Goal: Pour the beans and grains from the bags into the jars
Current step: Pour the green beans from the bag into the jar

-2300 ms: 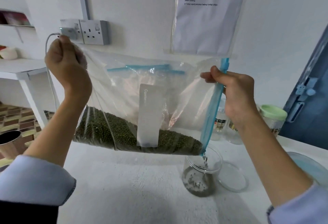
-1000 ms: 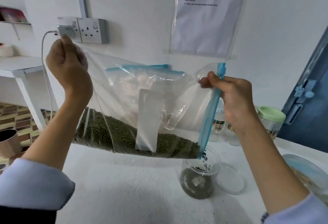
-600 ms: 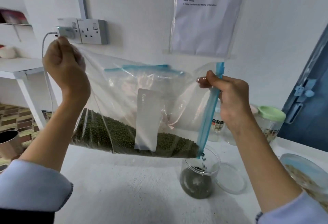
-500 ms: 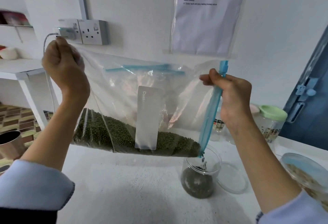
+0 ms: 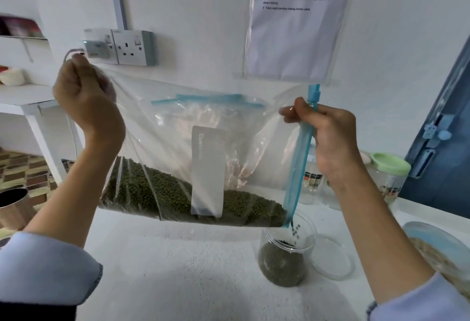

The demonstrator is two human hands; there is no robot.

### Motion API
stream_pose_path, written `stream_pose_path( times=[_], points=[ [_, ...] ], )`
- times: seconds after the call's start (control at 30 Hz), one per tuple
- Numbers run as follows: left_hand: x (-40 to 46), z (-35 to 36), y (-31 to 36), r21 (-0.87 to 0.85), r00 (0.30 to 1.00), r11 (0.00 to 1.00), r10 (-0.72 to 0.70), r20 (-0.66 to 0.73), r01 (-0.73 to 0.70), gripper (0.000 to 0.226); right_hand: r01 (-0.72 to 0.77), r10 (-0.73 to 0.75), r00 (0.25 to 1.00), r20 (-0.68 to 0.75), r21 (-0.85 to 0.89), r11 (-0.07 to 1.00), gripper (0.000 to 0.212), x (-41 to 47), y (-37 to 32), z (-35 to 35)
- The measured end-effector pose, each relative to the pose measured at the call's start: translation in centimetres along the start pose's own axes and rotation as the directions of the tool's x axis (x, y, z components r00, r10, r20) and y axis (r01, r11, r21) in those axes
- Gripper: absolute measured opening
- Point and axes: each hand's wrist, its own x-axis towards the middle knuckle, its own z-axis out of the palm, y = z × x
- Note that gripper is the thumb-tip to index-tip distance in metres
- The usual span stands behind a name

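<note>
A clear zip bag (image 5: pixel 178 127) with a blue zipper strip hangs sideways above the white table (image 5: pixel 178 269). Green mung beans (image 5: pixel 157 191) lie along its lower edge behind a white label. My left hand (image 5: pixel 86 102) grips the bag's upper left corner in a fist. My right hand (image 5: pixel 328 140) pinches the zipper end on the right. From the bag's lower right corner a thin stream of beans falls into a clear open jar (image 5: pixel 284 259), which is roughly half full of beans.
A clear lid (image 5: pixel 333 257) lies right of the jar. A green-lidded jar (image 5: pixel 389 175) and other clear jars stand behind my right hand. A bag of pale grains (image 5: pixel 432 249) sits at the right edge. A metal cup (image 5: pixel 12 206) is far left. A wall socket and notice hang behind.
The bean level in the jar has risen while beans kept trickling from the bag's corner. Both hands have held the bag in nearly the same place.
</note>
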Motion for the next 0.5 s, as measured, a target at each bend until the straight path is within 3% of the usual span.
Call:
stream_pose_path(
  times=[0.23,0.33,0.43,0.5],
  points=[
    [0.13,-0.12,-0.24,-0.010,1.000,1.000,-0.004,-0.024,0.004,0.041,0.039,-0.037,0.999,0.026,-0.063,0.997,0.014,0.13,-0.03,0.06],
    [0.18,-0.08,-0.23,-0.040,0.999,0.999,-0.014,-0.028,0.013,0.040,0.030,-0.031,0.999,-0.039,-0.012,0.999,0.016,0.23,0.19,0.10],
    [0.02,-0.11,-0.30,-0.026,1.000,1.000,0.006,-0.012,-0.007,0.041,-0.004,0.005,1.000,0.026,-0.023,1.000,0.018,0.15,0.38,0.44],
    [-0.03,-0.10,-0.29,-0.045,1.000,0.999,-0.004,-0.015,0.004,0.042,0.008,-0.008,0.999,-0.050,-0.002,1.000,0.017,0.06,0.64,0.47]
  ],
)
